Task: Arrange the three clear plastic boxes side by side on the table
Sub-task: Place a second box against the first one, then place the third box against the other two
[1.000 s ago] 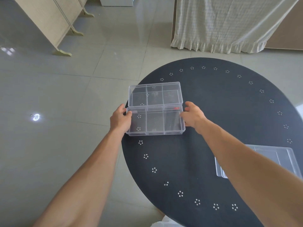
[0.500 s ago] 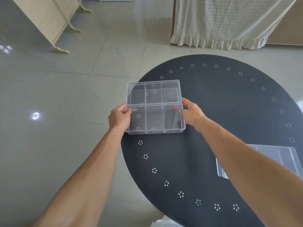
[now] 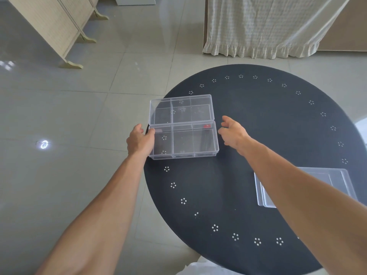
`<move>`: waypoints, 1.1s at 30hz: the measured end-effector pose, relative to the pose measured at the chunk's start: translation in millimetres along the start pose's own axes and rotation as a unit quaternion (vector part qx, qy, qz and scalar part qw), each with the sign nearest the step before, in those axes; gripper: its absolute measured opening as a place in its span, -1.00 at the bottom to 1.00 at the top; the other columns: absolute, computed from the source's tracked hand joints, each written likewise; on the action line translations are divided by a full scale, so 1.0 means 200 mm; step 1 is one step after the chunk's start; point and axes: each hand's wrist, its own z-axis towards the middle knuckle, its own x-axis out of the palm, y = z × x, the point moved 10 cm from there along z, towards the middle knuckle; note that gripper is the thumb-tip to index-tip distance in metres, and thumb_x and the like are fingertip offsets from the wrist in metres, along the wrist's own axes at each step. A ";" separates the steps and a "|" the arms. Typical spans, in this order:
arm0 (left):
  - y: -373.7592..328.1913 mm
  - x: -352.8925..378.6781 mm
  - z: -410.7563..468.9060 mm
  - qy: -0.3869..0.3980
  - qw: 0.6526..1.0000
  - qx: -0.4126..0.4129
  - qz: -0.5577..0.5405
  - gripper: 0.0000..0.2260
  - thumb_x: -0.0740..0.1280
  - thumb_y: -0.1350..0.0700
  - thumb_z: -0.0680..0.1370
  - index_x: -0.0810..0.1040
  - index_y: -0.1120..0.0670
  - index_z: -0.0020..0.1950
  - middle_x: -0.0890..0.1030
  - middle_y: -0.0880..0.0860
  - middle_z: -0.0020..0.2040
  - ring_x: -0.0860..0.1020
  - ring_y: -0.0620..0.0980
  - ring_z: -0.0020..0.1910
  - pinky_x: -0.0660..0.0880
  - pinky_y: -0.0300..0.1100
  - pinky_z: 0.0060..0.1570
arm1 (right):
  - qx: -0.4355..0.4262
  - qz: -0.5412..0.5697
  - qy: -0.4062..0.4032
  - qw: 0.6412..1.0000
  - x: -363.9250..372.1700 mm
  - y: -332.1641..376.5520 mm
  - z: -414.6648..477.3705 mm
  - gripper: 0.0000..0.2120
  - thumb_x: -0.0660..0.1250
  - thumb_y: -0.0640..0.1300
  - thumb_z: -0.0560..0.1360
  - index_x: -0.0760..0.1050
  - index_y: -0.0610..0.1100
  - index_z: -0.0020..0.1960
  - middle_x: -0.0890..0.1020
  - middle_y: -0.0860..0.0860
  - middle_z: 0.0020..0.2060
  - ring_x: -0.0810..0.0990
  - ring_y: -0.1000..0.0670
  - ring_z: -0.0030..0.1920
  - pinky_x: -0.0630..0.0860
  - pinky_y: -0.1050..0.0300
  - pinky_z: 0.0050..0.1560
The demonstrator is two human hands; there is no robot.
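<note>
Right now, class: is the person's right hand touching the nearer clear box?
Apart. The head view shows dark table between the right hand and the right end of the nearer clear box.

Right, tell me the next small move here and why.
Probably let go with the left hand and reach the right hand back for the third box. The two divided boxes already sit edge to edge, the right hand is open beside them, and the third lies apart at the table's near right.

Bare round black table (image 3: 258, 126) beyond right hand (image 3: 233, 132); two touching clear plastic divided boxes (image 3: 181, 126) blocking between both hands; third clear box (image 3: 337, 179) under right forearm.
</note>
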 end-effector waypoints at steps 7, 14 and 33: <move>-0.17 0.02 -0.22 -0.070 0.993 0.072 0.061 -0.51 0.29 0.03 0.53 0.35 0.09 0.44 0.43 0.15 0.39 0.41 0.17 0.33 0.37 0.05 0.28 | -0.016 -0.028 -0.026 0.999 -0.25 -0.07 -0.16 -0.42 0.19 -0.14 0.56 0.15 0.00 0.55 0.39 0.03 0.45 0.43 -0.10 0.35 0.39 -0.04 0.37; -0.43 0.36 -0.68 -0.044 0.978 0.183 0.087 -0.54 0.29 0.02 0.54 0.35 0.04 0.44 0.39 0.08 0.42 0.34 0.10 0.39 0.33 0.03 0.32 | -0.024 -0.072 -0.046 0.996 -0.60 -0.25 -0.32 -0.44 0.22 -0.12 0.57 0.19 -0.04 0.55 0.40 0.00 0.45 0.39 -0.07 0.41 0.28 0.14 0.34; -0.32 1.08 -1.24 0.141 0.984 0.093 0.057 -0.63 0.29 0.05 0.51 0.45 -0.03 0.32 0.59 -0.05 0.02 0.53 0.02 0.00 0.48 -0.12 -0.02 | 0.029 -0.115 -0.119 0.986 -1.09 -0.97 -0.64 -0.42 0.19 -0.11 0.54 0.16 -0.04 0.54 0.37 -0.13 0.43 0.40 -0.20 0.37 0.41 -0.07 0.29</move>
